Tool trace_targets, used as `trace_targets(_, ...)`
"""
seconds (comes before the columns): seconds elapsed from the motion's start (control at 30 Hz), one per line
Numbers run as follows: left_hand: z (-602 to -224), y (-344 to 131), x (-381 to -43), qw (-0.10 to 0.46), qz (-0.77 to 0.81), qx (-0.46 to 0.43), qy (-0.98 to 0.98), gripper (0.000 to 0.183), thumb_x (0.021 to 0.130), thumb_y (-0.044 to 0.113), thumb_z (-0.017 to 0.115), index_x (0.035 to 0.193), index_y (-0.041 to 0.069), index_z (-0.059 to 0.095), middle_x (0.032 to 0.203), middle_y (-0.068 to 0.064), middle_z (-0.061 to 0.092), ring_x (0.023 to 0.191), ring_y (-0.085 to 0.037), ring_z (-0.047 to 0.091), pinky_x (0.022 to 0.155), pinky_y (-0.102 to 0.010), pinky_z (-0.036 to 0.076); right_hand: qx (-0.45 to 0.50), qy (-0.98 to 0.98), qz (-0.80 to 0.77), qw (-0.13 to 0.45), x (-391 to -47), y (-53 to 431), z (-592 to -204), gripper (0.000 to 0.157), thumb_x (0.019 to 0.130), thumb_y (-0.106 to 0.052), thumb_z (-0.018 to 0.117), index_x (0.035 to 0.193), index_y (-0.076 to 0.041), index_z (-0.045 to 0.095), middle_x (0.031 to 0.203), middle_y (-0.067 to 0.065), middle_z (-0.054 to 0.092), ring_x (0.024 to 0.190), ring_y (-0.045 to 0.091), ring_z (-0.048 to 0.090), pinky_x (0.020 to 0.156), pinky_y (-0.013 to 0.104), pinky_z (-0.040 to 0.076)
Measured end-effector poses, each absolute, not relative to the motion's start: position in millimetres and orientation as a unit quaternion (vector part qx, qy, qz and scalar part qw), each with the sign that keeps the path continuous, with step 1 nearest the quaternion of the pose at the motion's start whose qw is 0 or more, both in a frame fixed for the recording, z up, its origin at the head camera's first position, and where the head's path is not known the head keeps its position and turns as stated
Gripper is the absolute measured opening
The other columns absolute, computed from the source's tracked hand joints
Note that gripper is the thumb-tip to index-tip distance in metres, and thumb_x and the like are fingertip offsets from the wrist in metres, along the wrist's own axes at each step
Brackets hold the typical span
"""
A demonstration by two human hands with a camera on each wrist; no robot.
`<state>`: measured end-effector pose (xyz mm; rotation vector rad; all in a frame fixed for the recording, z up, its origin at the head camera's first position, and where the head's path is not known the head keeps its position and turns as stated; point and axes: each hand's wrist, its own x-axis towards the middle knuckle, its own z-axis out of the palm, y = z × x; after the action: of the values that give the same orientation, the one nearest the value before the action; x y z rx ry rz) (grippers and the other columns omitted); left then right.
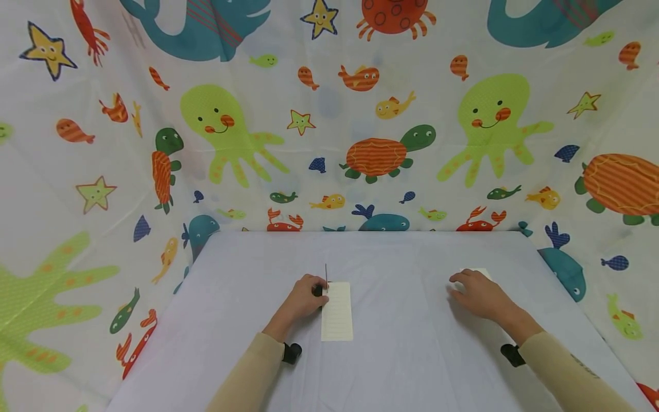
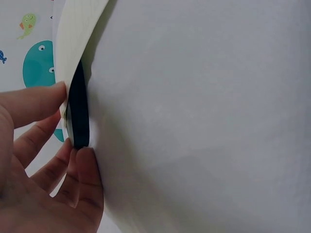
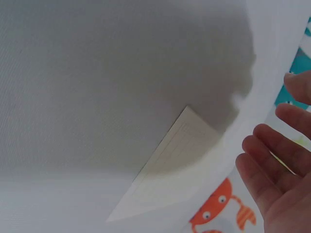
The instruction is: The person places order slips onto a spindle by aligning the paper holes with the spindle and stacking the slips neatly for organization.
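Note:
My left hand (image 1: pixel 308 296) is at the left edge of a pale, lined paper slip (image 1: pixel 337 312) lying on the white-covered table. In the left wrist view, the thumb and fingers pinch the edge of the paper (image 2: pixel 73 43) together with a dark, curved band (image 2: pixel 79 109) beneath it; its exact kind is unclear. A thin dark line stands above the paper's top left corner in the head view. Over on the right, my right hand (image 1: pixel 480 294) hovers with loosely bent fingers, holding nothing. A second lined paper slip (image 3: pixel 170 170) lies close to it, partly covered in the head view.
White cloth (image 1: pixel 396 320) covers the table. A curtain (image 1: pixel 329 114) printed with sea animals hangs behind and along the sides. Both wrists carry small black cameras below beige sleeves (image 1: pixel 249 372).

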<state>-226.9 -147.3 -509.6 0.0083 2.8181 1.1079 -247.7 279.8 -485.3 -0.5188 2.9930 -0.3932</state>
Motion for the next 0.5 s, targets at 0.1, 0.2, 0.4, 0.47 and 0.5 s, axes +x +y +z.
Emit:
trace_targets(0.1,-511,-148,-227,0.055,0.364,0.005,0.930,0.023,0.090,0.014,0.076,0.111,0.011,0.068,0.126,-0.012,0.056,0.109,-0.030,0.051,0.100,-0.051,0.046,-0.161,0.977,-0.133,0.044,-250,289,-485,0.034,0.094,-0.019,0.068,0.121,0.002,0.067,0.127,0.030,0.058,0.120,0.050,0.053,0.095,0.064,0.046)
trace_targets(0.2,-511,-148,-228,0.053,0.366,0.008,0.929,0.023,0.089,0.014,0.076,0.111,0.010,0.068,0.126,-0.013,0.056,0.109,-0.030,0.052,0.101,-0.052,0.045,-0.150,0.977,-0.141,0.053,-251,297,-484,0.036,0.094,-0.020,0.069,0.123,0.002,0.066,0.127,0.031,0.057,0.118,0.050,0.052,0.094,0.066,0.045)
trace_targets(0.4,-510,-149,-227,0.054,0.374,0.010,0.926,0.023,0.090,0.014,0.075,0.111,0.010,0.069,0.126,-0.014,0.057,0.109,-0.031,0.053,0.102,-0.052,0.045,-0.119,0.977,-0.154,0.085,-254,313,-481,0.048,0.095,-0.027,0.069,0.130,0.004,0.060,0.131,0.035,0.052,0.116,0.051,0.050,0.091,0.069,0.045)
trace_targets(0.47,-510,-149,-227,0.055,0.374,0.011,0.926,0.023,0.090,0.014,0.075,0.111,0.010,0.069,0.126,-0.014,0.057,0.108,-0.030,0.053,0.101,-0.052,0.045,-0.112,0.977,-0.157,0.095,-255,318,-480,0.051,0.095,-0.029,0.068,0.132,0.005,0.058,0.132,0.036,0.050,0.117,0.051,0.049,0.092,0.070,0.044)
trace_targets(0.5,-510,-149,-228,0.054,0.374,0.012,0.926,0.023,0.089,0.013,0.075,0.111,0.010,0.069,0.126,-0.014,0.057,0.108,-0.030,0.053,0.101,-0.052,0.045,-0.110,0.976,-0.158,0.098,-255,321,-481,0.052,0.095,-0.030,0.068,0.133,0.005,0.057,0.133,0.036,0.049,0.117,0.052,0.048,0.092,0.070,0.044)
